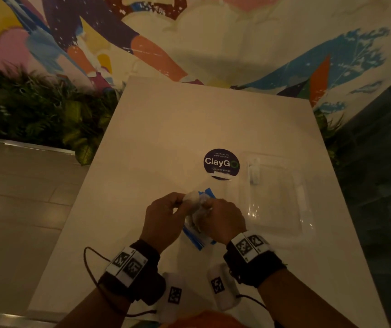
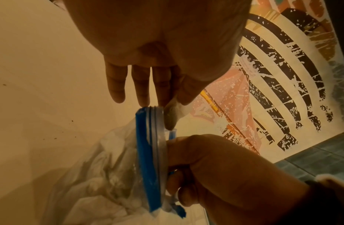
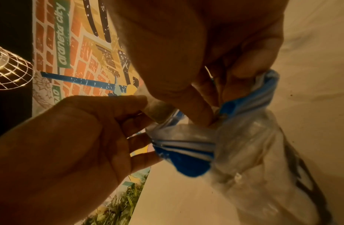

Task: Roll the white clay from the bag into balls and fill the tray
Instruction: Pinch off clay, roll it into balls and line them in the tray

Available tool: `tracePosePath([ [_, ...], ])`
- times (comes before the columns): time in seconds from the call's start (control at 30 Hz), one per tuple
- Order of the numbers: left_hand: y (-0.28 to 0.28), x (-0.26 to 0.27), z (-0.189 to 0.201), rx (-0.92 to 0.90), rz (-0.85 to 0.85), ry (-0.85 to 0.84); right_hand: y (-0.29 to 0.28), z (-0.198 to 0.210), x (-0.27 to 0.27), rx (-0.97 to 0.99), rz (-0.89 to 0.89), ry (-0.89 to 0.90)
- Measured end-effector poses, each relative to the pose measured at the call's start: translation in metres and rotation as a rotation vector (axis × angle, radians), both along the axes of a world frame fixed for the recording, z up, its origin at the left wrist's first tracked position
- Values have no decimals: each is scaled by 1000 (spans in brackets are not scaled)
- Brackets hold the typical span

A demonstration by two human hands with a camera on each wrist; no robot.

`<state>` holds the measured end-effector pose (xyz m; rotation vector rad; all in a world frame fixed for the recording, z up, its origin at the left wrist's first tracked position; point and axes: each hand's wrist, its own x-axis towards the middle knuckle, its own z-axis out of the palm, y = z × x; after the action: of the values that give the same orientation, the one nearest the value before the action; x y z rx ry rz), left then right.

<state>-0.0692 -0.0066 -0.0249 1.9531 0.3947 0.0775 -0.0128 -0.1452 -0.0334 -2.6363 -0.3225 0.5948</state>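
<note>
A clear zip bag (image 1: 198,217) with a blue zip strip (image 1: 195,241) hangs just above the white table (image 1: 166,129), held between both hands. My left hand (image 1: 166,216) pinches one lip of the bag's mouth (image 2: 157,115) with thumb and fingers. My right hand (image 1: 222,216) grips the opposite lip at the zip strip (image 3: 242,103). White clay (image 1: 192,197) shows as a pale lump at the top of the bag and as whitish mass through its crumpled wall (image 2: 109,175). The clear plastic tray (image 1: 305,192) lies on the table, right of the hands.
A round dark "ClayGo" sticker (image 1: 221,163) is on the table beyond the hands. Two white tagged blocks (image 1: 174,294) (image 1: 218,284) sit near the front edge. Green plants (image 1: 35,110) border the table's left side, with tiled floor below and a painted wall behind.
</note>
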Motion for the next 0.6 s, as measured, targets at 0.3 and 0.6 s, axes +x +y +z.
tracePosePath([
  [0.3, 1, -1, 3, 71, 38, 17, -3, -7, -4, 86, -83, 41],
  [0.6, 2, 0, 1, 61, 51, 9, -14, 4, -7, 386, -233, 163],
])
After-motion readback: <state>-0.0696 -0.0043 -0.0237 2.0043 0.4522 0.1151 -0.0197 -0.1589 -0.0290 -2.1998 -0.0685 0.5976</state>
